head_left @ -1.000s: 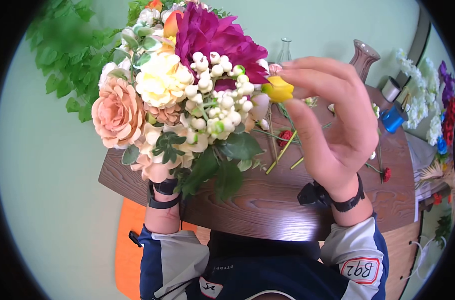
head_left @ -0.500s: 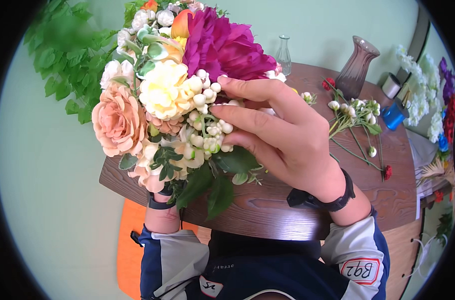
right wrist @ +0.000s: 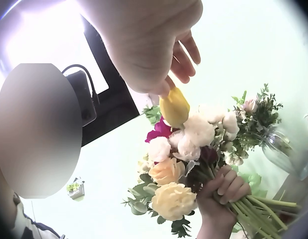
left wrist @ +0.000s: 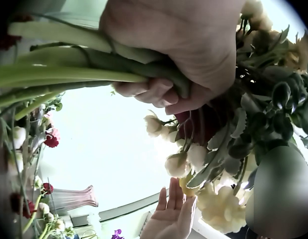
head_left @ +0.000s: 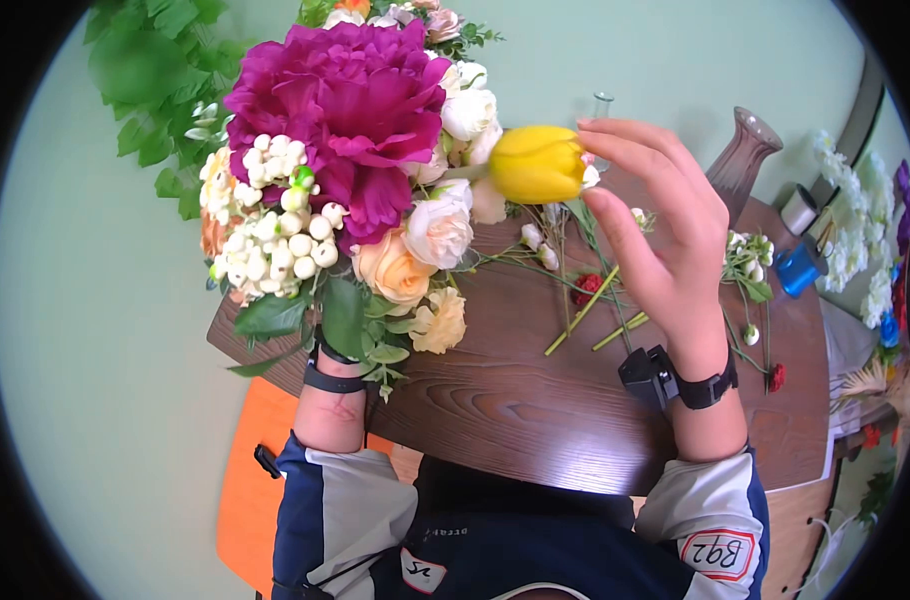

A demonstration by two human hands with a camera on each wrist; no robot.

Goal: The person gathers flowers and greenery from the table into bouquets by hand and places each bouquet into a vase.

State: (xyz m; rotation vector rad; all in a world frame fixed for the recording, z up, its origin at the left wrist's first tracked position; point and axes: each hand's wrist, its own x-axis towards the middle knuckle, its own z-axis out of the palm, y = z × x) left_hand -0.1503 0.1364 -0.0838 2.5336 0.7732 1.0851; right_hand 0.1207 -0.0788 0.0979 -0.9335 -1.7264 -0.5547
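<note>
A bouquet with a large magenta flower (head_left: 345,100), white berries (head_left: 280,240) and a peach rose (head_left: 393,270) fills the head view's left half. Behind its blooms my left hand is hidden there; both wrist views show that hand (left wrist: 179,45) (right wrist: 223,191) gripping the green stems (left wrist: 59,74) (right wrist: 253,214). A yellow tulip (head_left: 537,165) (right wrist: 174,107) sticks out on the bouquet's right side. My right hand (head_left: 665,220) (right wrist: 154,45) is at its tip, thumb and fingers spread apart, the thumb at the petals in the right wrist view.
On the dark wooden table (head_left: 515,400) lie cut green stems (head_left: 583,312), a red flower (head_left: 587,288) and white buds (head_left: 750,265). A ribbed glass vase (head_left: 740,160), a clear bottle (head_left: 602,105) and a blue cup (head_left: 800,265) stand toward the back right.
The bouquet has turned, bringing the yellow tulip and peach rose into view on its right side. My right hand has moved from the white berries rightward to the tulip.
</note>
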